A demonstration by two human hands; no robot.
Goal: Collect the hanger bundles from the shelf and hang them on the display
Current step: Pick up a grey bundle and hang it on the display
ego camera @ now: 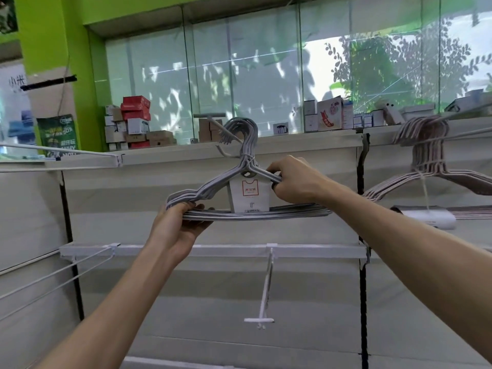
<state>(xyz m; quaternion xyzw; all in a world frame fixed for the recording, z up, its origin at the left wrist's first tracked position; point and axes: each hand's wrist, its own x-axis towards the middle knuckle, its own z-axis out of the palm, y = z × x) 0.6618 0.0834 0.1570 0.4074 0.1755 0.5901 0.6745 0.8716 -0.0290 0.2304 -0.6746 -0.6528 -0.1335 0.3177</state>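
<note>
**Clerk:** Item one — grey hanger bundle [213, 193], wire hangers tied together at the neck, paper label [249, 194] hung at the centre. Where was it?

**Checker:** Held up in front of the white display panel [159, 187], its hooks [243, 129] level with the top rail [239, 151]. A white peg [226, 130] slanted out just beside the hooks; whether the hooks were already over it, I could not tell.

**Clerk:** Grip?

**Checker:** Left hand [177, 227] cupped under the left end, fingers curled round the bottom bars. Right hand [292, 181] closed on the right shoulder wires, next to the label. Both clamped on the bundle.

**Clerk:** Handling notes?

**Checker:** Judged light and stiff — thin coated wire, unlikely to sag. The tie sat only at the neck, so the lower bars could fan out or rattle loose. Best taken near the neck for steering the hooks, with a second hand beneath the bars. The coating looked smooth, so perhaps slippery.

**Clerk:** Other stock?

**Checker:** Pink hanger bundle [431, 166] hung on a peg to the right. One bare peg [263, 288] on the lower rail. Boxes [134, 115] along the window ledge.
</note>
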